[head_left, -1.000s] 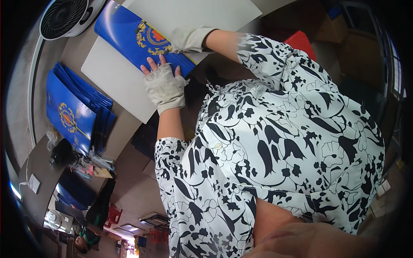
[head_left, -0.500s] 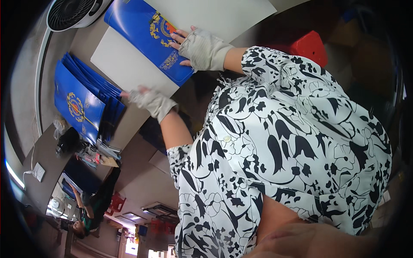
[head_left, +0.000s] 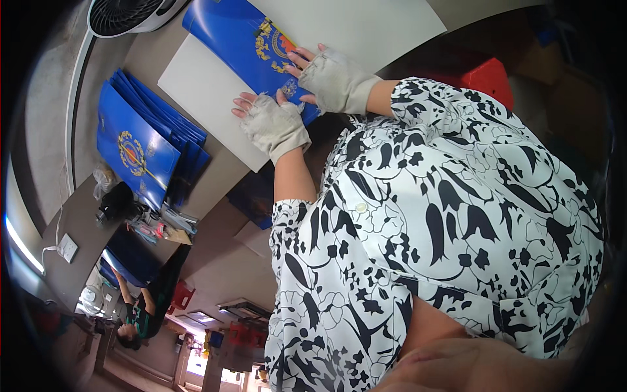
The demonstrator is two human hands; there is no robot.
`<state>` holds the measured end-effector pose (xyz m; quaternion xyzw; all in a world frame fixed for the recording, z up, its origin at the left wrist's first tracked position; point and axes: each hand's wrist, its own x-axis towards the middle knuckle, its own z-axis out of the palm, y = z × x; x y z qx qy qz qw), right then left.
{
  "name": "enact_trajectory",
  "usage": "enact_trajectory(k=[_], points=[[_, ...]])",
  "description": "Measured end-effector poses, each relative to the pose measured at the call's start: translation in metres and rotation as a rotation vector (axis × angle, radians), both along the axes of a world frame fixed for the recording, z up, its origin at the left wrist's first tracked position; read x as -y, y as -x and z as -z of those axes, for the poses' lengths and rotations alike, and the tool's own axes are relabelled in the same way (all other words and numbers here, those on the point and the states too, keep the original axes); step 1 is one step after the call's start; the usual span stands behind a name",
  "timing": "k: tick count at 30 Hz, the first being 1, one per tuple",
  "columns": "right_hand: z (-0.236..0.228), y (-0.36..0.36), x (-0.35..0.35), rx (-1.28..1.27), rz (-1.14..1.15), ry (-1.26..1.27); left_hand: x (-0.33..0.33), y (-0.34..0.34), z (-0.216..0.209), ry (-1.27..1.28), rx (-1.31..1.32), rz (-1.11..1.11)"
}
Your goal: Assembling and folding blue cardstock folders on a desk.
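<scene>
A glossy blue printed sheet (head_left: 232, 40) with a gold and red emblem lies over a large white board or paper (head_left: 196, 72) on the table, and its far left part looks curved. My right hand (head_left: 336, 80), in a grey fingerless glove, rests on the blue sheet beside the emblem, fingers stretched out. My left hand (head_left: 274, 124), gloved alike, lies flat across the sheet's near left edge, with its fingertips over the white surface. Neither hand grips anything. Left of them, a pile of folded blue printed pieces (head_left: 140, 140) stands slightly fanned on the grey tabletop.
A black and white fan (head_left: 130, 13) stands at the far left. Past the pile are a black object (head_left: 116, 202), small tools (head_left: 157, 225) and a white socket box (head_left: 67, 248). A red stool (head_left: 490, 81) is at right. Another person (head_left: 140, 313) works at lower left.
My left hand has come from beside the blue pile rightward onto the blue sheet's edge. My right hand stays on the sheet. The whole view has shifted slightly.
</scene>
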<state>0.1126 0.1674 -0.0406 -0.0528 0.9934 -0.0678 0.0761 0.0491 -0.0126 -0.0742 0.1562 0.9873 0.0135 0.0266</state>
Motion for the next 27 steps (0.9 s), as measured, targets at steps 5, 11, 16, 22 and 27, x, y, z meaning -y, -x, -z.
enact_trajectory(k=[5,11,16,22,27], points=[[-0.004,-0.018,0.013,0.043,0.019,0.049,-0.004,0.051,0.014,-0.044,-0.107,-0.056],[-0.01,-0.045,0.019,0.118,0.065,0.159,-0.042,0.137,-0.002,-0.014,-0.111,-0.218],[-0.028,-0.05,0.021,0.24,0.087,0.214,-0.054,0.223,-0.013,0.07,-0.098,-0.342],[-0.034,-0.056,0.02,0.242,0.108,0.261,-0.071,0.248,-0.05,-0.123,0.199,-0.434],[-0.027,-0.059,0.024,0.192,0.13,0.271,-0.078,0.226,-0.063,-0.153,0.008,-0.354]])
